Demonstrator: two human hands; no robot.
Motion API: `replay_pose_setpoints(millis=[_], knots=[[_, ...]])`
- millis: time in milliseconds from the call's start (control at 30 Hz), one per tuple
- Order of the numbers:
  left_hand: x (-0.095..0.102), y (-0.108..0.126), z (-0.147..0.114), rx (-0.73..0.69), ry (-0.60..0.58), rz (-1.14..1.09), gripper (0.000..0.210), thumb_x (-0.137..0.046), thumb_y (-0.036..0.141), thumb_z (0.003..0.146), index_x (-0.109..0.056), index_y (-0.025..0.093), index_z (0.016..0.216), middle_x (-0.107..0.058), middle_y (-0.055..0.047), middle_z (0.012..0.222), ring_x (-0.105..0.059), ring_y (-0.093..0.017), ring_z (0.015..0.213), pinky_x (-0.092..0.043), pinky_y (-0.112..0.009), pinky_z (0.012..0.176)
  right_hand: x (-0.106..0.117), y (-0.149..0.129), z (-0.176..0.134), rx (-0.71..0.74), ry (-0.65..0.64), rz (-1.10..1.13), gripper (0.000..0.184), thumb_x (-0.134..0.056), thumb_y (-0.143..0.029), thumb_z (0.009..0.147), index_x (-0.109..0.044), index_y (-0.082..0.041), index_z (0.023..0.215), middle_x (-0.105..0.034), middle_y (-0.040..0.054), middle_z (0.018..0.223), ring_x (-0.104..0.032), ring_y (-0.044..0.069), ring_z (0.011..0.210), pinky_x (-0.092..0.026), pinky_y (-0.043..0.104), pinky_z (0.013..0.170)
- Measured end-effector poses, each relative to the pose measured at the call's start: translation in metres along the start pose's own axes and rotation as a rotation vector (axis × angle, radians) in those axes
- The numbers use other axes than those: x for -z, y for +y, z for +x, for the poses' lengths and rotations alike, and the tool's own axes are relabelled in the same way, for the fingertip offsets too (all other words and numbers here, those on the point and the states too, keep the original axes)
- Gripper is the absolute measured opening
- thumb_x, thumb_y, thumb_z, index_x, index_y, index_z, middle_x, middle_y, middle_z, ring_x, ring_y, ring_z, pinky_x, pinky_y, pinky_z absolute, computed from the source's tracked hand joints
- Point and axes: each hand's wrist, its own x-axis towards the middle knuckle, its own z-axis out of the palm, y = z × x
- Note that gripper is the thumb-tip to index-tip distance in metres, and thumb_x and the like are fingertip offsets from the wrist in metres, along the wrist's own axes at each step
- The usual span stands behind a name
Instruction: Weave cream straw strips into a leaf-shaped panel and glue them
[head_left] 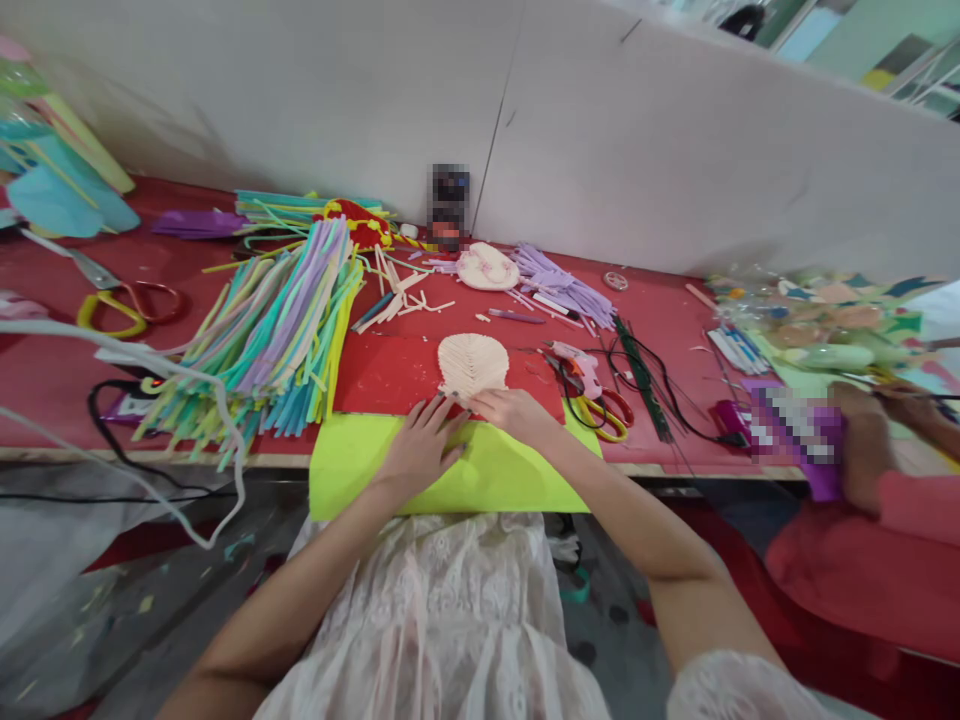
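A cream, fan-shaped piece of ribbed chenille stems [472, 360] lies on the red table in front of me. My left hand [422, 442] rests at its lower left edge, fingers stretched out and thumb apart. At the lower right edge, my right hand [513, 412] has its fingers drawn together on the piece, hiding its bottom end. Both hands are over a bright yellow-green sheet [375, 470] that hangs over the table's front edge. Just right of the piece are a pink glue gun [577, 368] and scissors with red and yellow handles [606, 415].
A large bundle of coloured chenille stems [262, 320] lies on the left, near more scissors [112, 300]. Behind are purple stems [562, 285] and a cream oval piece [487, 268]. Black cables [667, 375] run on the right, where another person's hand [862, 440] works.
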Motion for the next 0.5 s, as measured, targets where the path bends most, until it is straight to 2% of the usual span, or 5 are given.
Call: replay_pose_setpoints(millis=[133,267,500], knots=[[0.0002,-0.0001,0.0001,-0.002,0.0,-0.003,0.054,-0.043,0.045,0.093,-0.041,0.024,0.143,-0.035,-0.009,0.153,-0.03,-0.027,0.141,-0.023,-0.045,0.116,-0.0032,0.0004,-0.001,0.032,-0.015,-0.034,0.037,-0.047,-0.01,0.092,-0.053,-0.011,0.129,-0.067,0.0132,0.111,-0.064,0.021,0.101,-0.053,0.033,0.082],[0.0007,-0.0003,-0.0004,-0.007,0.005,-0.007,0.053,-0.043,0.045,0.094,-0.043,0.023,0.142,-0.034,-0.009,0.153,-0.03,-0.027,0.141,-0.024,-0.045,0.116,-0.0076,0.002,-0.0024,0.023,0.001,-0.013,0.037,-0.048,-0.01,0.092,-0.054,-0.013,0.128,-0.067,0.0131,0.113,-0.063,0.021,0.103,-0.052,0.032,0.084],[0.0013,0.0005,-0.0005,-0.003,0.014,-0.02,0.052,-0.045,0.044,0.093,-0.045,0.023,0.141,-0.036,-0.01,0.152,-0.03,-0.027,0.141,-0.024,-0.045,0.116,-0.0101,0.0047,-0.0041,-0.056,0.064,0.15,0.035,-0.051,-0.009,0.09,-0.057,-0.016,0.124,-0.067,0.0117,0.115,-0.063,0.021,0.106,-0.053,0.033,0.084]])
